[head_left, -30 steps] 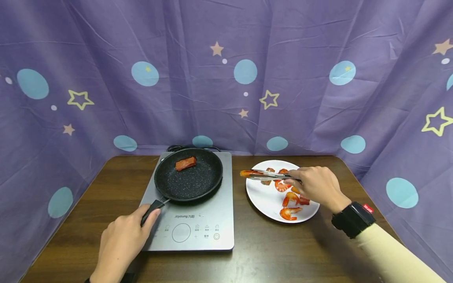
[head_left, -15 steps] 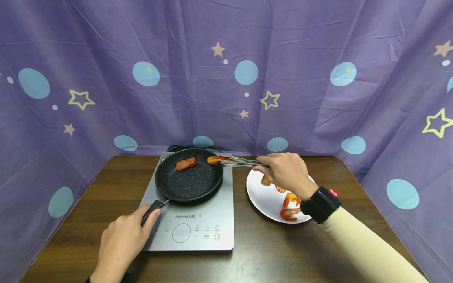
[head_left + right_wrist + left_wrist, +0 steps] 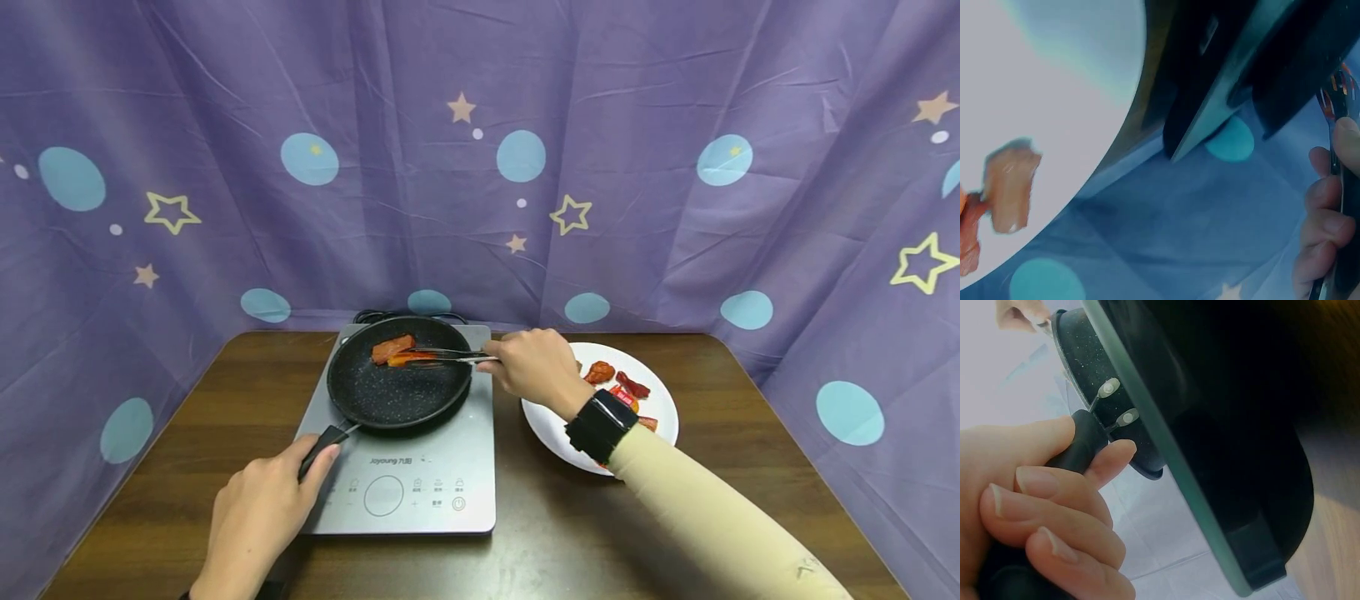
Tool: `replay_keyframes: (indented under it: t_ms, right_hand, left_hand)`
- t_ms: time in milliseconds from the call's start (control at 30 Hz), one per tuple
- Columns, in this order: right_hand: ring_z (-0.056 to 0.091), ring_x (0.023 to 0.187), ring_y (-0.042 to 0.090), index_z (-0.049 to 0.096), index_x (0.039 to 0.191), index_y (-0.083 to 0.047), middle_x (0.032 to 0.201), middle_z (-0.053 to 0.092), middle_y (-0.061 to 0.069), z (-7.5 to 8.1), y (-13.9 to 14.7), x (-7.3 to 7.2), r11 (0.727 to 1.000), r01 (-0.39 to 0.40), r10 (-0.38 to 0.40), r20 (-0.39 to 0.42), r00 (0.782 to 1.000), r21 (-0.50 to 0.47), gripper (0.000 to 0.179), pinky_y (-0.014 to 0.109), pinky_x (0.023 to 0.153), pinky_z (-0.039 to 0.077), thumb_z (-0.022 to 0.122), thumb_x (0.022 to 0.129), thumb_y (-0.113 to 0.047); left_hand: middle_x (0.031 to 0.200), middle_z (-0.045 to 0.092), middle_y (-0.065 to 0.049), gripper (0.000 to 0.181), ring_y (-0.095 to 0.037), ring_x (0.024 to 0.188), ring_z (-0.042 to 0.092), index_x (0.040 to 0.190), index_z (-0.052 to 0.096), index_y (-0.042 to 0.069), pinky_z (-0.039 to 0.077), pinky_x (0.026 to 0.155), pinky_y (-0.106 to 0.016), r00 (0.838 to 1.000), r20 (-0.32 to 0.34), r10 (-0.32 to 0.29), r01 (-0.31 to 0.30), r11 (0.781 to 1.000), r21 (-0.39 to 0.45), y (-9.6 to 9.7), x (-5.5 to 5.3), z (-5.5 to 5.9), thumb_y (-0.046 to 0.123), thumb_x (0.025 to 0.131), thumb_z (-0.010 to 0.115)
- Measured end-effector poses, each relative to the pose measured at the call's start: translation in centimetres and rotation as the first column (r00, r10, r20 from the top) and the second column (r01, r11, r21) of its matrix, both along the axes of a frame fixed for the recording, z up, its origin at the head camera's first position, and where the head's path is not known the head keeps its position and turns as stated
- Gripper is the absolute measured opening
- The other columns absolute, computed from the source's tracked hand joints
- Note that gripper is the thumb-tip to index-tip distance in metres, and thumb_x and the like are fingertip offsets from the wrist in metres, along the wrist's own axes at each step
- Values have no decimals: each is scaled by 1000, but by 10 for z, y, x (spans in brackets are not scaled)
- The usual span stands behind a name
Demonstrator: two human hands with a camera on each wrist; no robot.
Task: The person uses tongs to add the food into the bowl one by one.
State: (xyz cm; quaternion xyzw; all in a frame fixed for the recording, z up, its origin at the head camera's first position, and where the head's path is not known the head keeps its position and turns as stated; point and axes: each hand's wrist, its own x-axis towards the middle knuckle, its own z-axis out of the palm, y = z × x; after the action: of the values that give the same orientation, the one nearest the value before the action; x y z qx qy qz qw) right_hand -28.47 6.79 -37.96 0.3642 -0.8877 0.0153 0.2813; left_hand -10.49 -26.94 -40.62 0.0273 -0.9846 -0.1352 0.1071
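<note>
The long orange-red food piece [image 3: 405,359] lies slightly left of centre in the frame, inside the round black frying pan [image 3: 390,396], at the silver metal tongs' [image 3: 468,359] tips; probably light and slippery, best pinched mid-length; the right hand [image 3: 534,371] grips the tongs, the left hand [image 3: 262,508] the black handle [image 3: 322,450]

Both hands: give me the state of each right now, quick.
Left hand: closed, holding the pan handle.
Right hand: closed, holding the tongs.

Brown wood-grain table [image 3: 540,533] w/ rounded back corners: silver induction cooker [image 3: 431,479] on L, round white plate [image 3: 542,423] on R, gap btwn
</note>
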Motion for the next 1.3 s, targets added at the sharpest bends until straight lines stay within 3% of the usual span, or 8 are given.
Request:
replay_keyframes:
  t_ms: [400, 600, 800, 967, 1300]
  right_hand:
    - [67, 60, 21, 73, 88, -25, 71, 67, -5, -2, -50, -3, 997, 35, -39, 54, 998, 67, 29, 42, 52, 51, 70, 102, -49]
    - [68, 60, 21, 75, 90, -25, 72, 68, -4, -5, -65, -3, 996, 49, -50, 14, 999, 81, 27, 41, 52, 53, 70, 101, -49]
    - [68, 60, 21, 74, 90, -22, 78, 71, -3, -10, -75, -1, 991, 68, -60, -68, 996, 113, 28, 40, 53, 55, 71, 101, -48]
    - [68, 60, 21, 73, 91, -21, 78, 71, -2, -11, -80, 2, 990, 78, -64, -119, 991, 120, 28, 38, 51, 53, 72, 100, -48]
    - [69, 63, 21, 75, 95, -22, 80, 72, -2, -8, -79, 6, 992, 69, -61, -75, 995, 110, 31, 38, 54, 55, 74, 97, -53]
  left_hand:
    - [83, 74, -22, 45, -35, 58, 64, 125, 72, 12, 38, 42, -44, 999, -37, -8, 8, 1000, 1, 1, 0, 0, 51, 107, 61]
    - [79, 73, -18, 42, -32, 56, 62, 124, 72, 14, 38, 42, -43, 999, -37, -6, 6, 1000, -1, 2, 0, -1, 51, 106, 63]
    - [86, 75, -22, 46, -36, 59, 65, 127, 72, 13, 39, 43, -45, 1000, -20, 3, -3, 1000, 2, 2, -1, 0, 52, 106, 62]
    - [77, 73, -18, 41, -29, 54, 59, 123, 73, 13, 36, 41, -41, 999, -44, -2, 2, 1000, -4, 2, -1, -1, 49, 105, 64]
    - [74, 71, -17, 39, -30, 53, 60, 120, 73, 14, 37, 41, -43, 997, -76, -7, 7, 1000, 0, 1, 1, -2, 48, 105, 65]
